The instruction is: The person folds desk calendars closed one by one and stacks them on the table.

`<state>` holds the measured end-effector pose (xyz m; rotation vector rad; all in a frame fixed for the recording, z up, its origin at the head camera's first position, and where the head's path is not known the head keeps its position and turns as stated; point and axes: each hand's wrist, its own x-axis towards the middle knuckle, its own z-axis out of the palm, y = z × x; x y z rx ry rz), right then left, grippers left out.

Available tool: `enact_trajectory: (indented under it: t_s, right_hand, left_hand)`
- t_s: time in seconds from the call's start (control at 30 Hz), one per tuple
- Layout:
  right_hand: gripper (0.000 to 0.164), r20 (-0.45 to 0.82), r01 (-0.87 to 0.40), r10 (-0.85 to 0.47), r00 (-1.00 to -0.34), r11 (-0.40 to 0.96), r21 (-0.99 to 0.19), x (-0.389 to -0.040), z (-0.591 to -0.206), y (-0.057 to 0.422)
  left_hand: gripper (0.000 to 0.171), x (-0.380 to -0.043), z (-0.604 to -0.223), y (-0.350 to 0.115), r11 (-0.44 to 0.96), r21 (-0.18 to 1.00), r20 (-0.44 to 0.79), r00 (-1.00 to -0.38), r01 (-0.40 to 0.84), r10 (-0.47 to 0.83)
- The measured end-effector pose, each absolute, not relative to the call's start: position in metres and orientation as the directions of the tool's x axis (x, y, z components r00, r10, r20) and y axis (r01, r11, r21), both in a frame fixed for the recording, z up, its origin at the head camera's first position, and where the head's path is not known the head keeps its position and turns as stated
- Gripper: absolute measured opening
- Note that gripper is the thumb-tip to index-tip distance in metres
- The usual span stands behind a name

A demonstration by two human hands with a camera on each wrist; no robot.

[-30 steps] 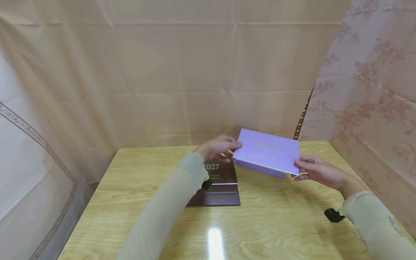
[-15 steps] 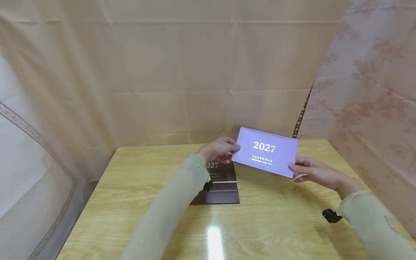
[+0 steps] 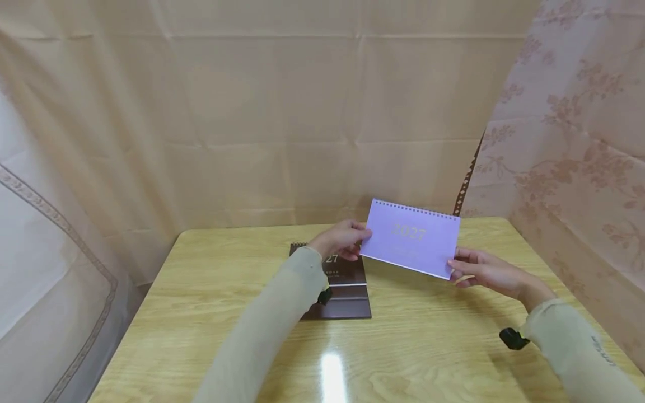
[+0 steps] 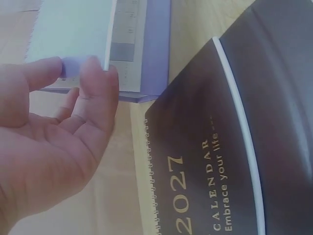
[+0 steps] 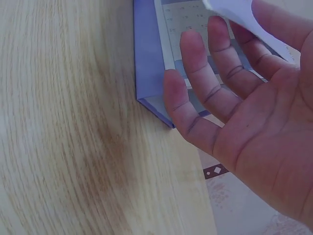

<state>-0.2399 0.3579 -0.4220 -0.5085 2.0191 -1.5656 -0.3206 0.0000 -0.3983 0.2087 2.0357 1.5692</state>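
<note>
A purple spiral-bound desk calendar [image 3: 410, 236] marked 2027 stands at the back right of the table. Its front cover is lifted off the printed pages [image 5: 188, 24] and tilts toward the head camera. My left hand [image 3: 344, 238] pinches the cover's left edge between thumb and fingers. At the lower right corner, my right hand [image 3: 491, 271] holds the cover with its thumb on the front and fingers behind. The calendar's purple base [image 4: 155, 54] shows in the left wrist view but is hidden in the head view.
A dark brown 2027 desk calendar [image 3: 347, 299] lies to the left, partly under my left forearm. The wooden table [image 3: 428, 347] reaches back to a beige curtain [image 3: 262, 112]. A floral cloth [image 3: 579, 168] hangs along the right side.
The purple cover has tilted up to face the head camera, and the base below it has gone out of sight. Both hands have shifted slightly down with it.
</note>
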Motion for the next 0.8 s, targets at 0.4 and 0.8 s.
enact_trajectory:
  t_s: [0.4,0.8]
  right_hand:
    - [0.049,-0.209,0.034,-0.552,-0.807,0.309,-0.950,-0.238,-0.430,0.356]
    - [0.073,-0.305,0.069,-0.447,-0.841,0.471,-0.879,-0.238,-0.424,0.352]
  left_hand:
    - [0.035,-0.320,-0.410,-0.002,0.350,0.923,-0.307,-0.856,-0.160,0.416]
    - [0.038,-0.319,-0.409,0.003,0.390,0.914,-0.283,-0.867,-0.114,0.410]
